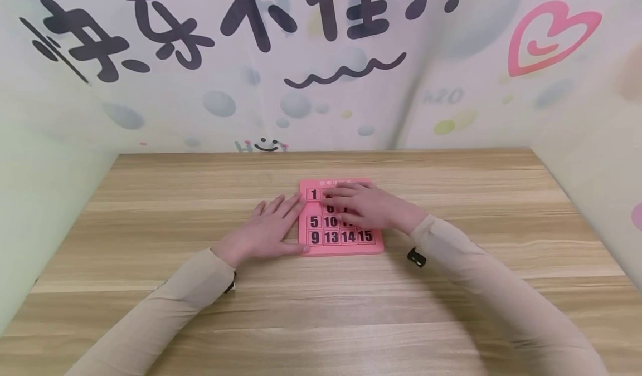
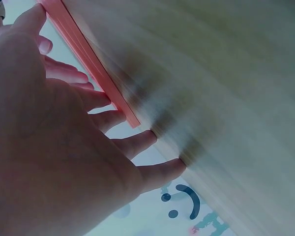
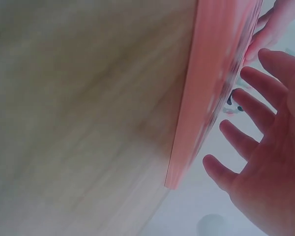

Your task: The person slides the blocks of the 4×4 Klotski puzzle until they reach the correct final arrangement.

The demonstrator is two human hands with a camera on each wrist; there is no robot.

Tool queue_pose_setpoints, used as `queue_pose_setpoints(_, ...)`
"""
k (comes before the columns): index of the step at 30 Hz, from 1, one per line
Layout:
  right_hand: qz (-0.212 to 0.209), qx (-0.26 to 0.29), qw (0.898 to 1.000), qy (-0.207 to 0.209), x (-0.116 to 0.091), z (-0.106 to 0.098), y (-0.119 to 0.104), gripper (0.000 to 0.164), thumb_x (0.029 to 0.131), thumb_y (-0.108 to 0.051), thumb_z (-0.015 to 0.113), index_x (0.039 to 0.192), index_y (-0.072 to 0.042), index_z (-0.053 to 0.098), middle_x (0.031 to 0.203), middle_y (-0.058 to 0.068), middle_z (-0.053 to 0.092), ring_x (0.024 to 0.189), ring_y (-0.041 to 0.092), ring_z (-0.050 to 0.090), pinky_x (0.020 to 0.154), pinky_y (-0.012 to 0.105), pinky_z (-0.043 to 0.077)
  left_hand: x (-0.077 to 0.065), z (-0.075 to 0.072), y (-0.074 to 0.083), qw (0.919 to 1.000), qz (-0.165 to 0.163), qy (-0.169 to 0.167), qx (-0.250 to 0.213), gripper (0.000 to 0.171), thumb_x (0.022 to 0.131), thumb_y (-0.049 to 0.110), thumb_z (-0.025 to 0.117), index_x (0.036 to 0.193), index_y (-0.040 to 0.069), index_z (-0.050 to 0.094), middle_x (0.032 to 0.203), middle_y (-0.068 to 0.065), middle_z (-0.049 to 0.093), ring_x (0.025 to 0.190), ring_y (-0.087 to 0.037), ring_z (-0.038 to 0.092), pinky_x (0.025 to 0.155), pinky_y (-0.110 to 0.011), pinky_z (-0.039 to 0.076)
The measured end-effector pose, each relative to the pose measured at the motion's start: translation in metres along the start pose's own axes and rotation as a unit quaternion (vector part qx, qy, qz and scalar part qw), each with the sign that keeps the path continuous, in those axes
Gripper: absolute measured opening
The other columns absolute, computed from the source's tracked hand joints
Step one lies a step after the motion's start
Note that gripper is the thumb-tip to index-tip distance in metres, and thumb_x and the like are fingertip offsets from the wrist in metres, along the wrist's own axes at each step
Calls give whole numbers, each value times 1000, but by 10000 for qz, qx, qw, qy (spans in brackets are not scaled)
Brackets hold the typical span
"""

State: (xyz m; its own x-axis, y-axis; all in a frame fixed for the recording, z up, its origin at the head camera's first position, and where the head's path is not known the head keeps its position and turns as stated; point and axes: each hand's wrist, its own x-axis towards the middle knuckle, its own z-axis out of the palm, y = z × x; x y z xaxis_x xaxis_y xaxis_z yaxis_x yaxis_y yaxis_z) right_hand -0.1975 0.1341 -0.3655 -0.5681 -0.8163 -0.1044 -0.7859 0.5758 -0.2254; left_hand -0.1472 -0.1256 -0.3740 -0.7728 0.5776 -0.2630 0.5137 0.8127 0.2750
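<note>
A pink sliding number puzzle (image 1: 341, 248) lies flat on the table. Its bottom row reads 9, 13, 14, 15, with 5 and 10 above, and a bare slot shows below the 1 tile (image 1: 314, 195). Along the left edge, my left hand (image 1: 268, 231) touches the puzzle with spread fingers, its thumb at the lower left corner; two fingertips (image 2: 181, 164) rest on the table. Over the upper right of the board is my right hand (image 1: 373, 206), fingers extended and hiding several tiles. The right wrist view shows these fingers (image 3: 236, 140) apart from the puzzle's side (image 3: 201, 93).
The wooden table (image 1: 321, 320) runs back to a white wall (image 1: 321, 120) printed with large dark characters and bubbles. Side walls (image 1: 50, 159) border the table at left and right. A small black device (image 1: 416, 257) sits under the right sleeve.
</note>
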Motion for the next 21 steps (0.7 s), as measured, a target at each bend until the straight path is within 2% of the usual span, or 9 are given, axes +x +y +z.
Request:
queue_pose_setpoints(5, -169, -47, 9998, -96, -8, 2, -4, 48, 102, -35, 46, 146, -17, 45, 153, 4, 36, 141, 31, 27, 112, 58, 19, 0, 0, 1, 10000, -25, -16, -13, 97, 89, 68, 47, 156, 8, 11, 161, -9, 1, 144, -39, 4, 112, -62, 4)
queue_pose_setpoints(17, -331, -118, 9992, -168, -17, 4, -13, 47, 102, -37, 45, 146, -21, 45, 153, 0, 36, 141, 29, 27, 113, 57, 18, 0, 0, 1, 10000, -10, 11, 5, 97, 89, 68, 48, 155, 7, 12, 161, -10, 2, 144, -40, 5, 111, -62, 5)
queue_pose_setpoints(21, -547, -136, 9983, -111, -20, 4, -18, 46, 101, -35, 47, 145, -20, 47, 150, 1, 40, 140, 30, 30, 112, 58, 20, 0, 0, 1, 10000, -30, 0, -14, 97, 89, 68, 48, 155, 8, 12, 161, -10, 2, 144, -40, 5, 111, -62, 5)
